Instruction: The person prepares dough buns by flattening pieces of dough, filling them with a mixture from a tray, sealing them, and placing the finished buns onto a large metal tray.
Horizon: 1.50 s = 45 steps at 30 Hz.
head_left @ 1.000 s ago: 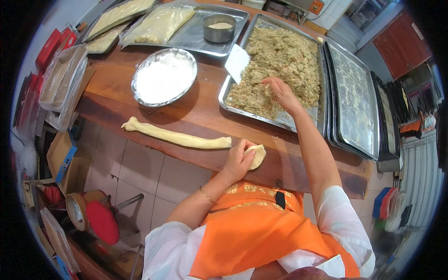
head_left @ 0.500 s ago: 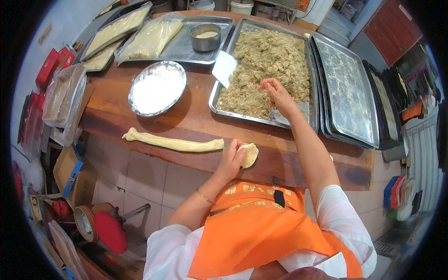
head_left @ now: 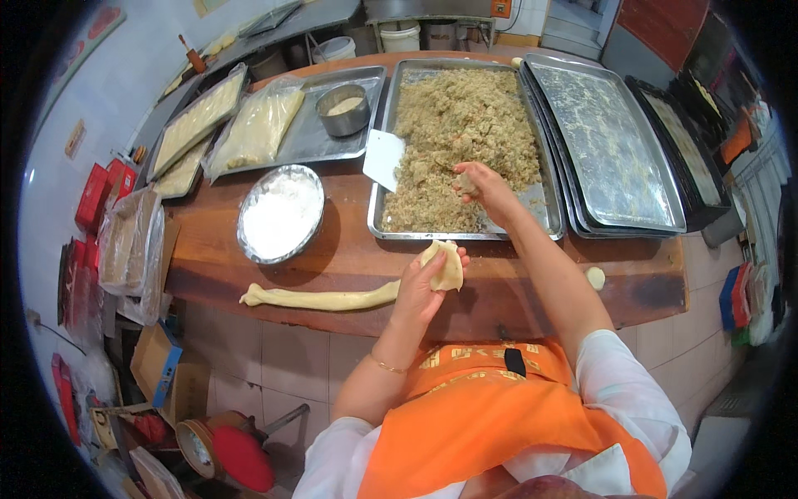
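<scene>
"Above the near part of the worktop (head_left: 208, 237), what does the left hand (head_left: 420, 285) hold?"

"A flattened, slightly cupped piece of dough (head_left: 450, 269). The thumb lies across it and the other fingers pass behind, their tips showing past its right edge, so that the dough is pinched between them. A pale dough roll (head_left: 324, 299) lies along the worktop's near edge; its right end meets the left hand in this view, and whether the two touch cannot be told."

"And the right hand (head_left: 489, 198)?"

"It is over a large metal tray (head_left: 432, 236) heaped with crumbly, tan filling (head_left: 465, 116). Its fingers are curled inward and appear to pinch a small clump of the filling, partly hidden by the hand itself. At the tray's near right corner, a patch of bare metal shows."

"Which things border this tray?"

"On its left rim rests a flat white scraper (head_left: 383, 160), tilted, one end over the filling. To its right stands a stack of trays (head_left: 619, 154), the topmost smeared with pale residue. Farther left lies a second tray (head_left: 332, 149), bearing a round metal cup (head_left: 347, 125) and a bag of pale dough (head_left: 264, 125)."

"And between the second tray and the dough roll?"

"A metal bowl (head_left: 278, 260) of white powder (head_left: 281, 212). Beside the right forearm (head_left: 553, 266), a small dough disc (head_left: 595, 278) lies flat on the worktop."
</scene>
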### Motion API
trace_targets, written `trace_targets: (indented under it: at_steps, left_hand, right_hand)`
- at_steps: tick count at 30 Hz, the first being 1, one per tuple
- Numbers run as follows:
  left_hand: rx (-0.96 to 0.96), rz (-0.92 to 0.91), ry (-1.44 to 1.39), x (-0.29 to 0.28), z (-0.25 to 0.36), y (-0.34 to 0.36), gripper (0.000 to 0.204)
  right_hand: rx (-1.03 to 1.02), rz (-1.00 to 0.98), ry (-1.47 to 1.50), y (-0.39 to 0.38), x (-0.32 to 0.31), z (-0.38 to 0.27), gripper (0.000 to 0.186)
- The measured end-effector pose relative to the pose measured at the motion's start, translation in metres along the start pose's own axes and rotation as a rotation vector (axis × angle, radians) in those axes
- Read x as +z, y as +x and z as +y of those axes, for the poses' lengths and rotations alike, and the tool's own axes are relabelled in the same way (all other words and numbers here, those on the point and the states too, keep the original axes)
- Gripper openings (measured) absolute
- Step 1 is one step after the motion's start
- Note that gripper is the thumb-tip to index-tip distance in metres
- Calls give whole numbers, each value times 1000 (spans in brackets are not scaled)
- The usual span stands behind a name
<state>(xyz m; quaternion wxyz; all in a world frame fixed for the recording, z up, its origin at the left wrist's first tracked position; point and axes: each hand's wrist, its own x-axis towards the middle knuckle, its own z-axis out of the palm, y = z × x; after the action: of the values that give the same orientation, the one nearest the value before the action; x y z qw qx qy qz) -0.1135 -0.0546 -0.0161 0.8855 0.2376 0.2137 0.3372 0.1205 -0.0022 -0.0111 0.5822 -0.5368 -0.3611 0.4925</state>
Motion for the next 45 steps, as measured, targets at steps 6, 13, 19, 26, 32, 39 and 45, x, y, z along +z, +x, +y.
trace_targets:
  at_steps: [6, 13, 19, 26, 32, 39, 45]
  left_hand:
    - [46, 101, 98, 23, 5, 40, 26]
    - [87, 137, 113, 43, 6, 74, 30]
    - [47, 194, 22, 65, 10, 90, 37]
    - [79, 103, -7, 30, -2, 103, 32]
    - [196, 27, 132, 41, -4, 97, 23]
    - [310, 93, 235, 30, -9, 99, 29]
    - [224, -36, 17, 95, 31, 56, 43]
  right_hand:
    - [131, -14, 582, -3, 3, -11, 38]
    - [-135, 57, 84, -12, -7, 3, 27]
    - [-494, 71, -507, -53, 17, -23, 36]
    - [-652, 126, -891, -69, 14, -23, 28]
    - [-640, 164, -617, -66, 15, -20, 25]
    - [-715, 185, -738, -72, 28, -14, 21]
    - [-442, 143, -406, -80, 20, -64, 19]
